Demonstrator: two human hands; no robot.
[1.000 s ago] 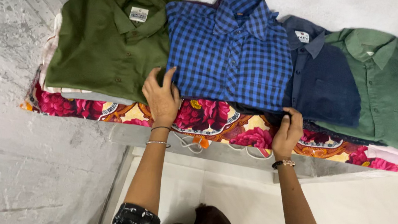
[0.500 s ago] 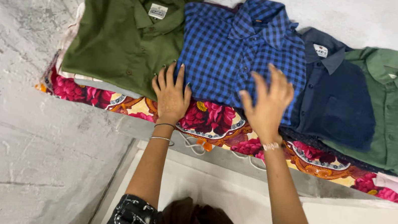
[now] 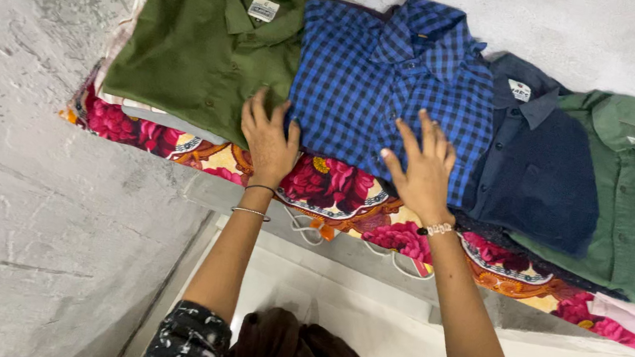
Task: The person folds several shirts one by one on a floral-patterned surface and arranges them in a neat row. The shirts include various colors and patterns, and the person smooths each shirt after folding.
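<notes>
Head view, left to right: olive shirt (image 3: 205, 44) folded at the shelf's left end; left hand (image 3: 269, 142) flat, fingers spread, gripping nothing, pressing the lower left corner of the blue checked shirt (image 3: 394, 83); right hand (image 3: 422, 171) likewise open on its lower edge; navy shirt (image 3: 537, 165) beside. Likely smoothing the fold; steady, even pressure called for.

White rectangular neck label (image 3: 262, 9) inside olive shirt collar; smaller white label (image 3: 519, 90) inside navy collar.

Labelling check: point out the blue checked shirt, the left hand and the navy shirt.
blue checked shirt (image 3: 394, 83): head view, middle of its front.
left hand (image 3: 268, 142): head view, back of the hand.
navy shirt (image 3: 540, 170): head view, chest panel.
</notes>
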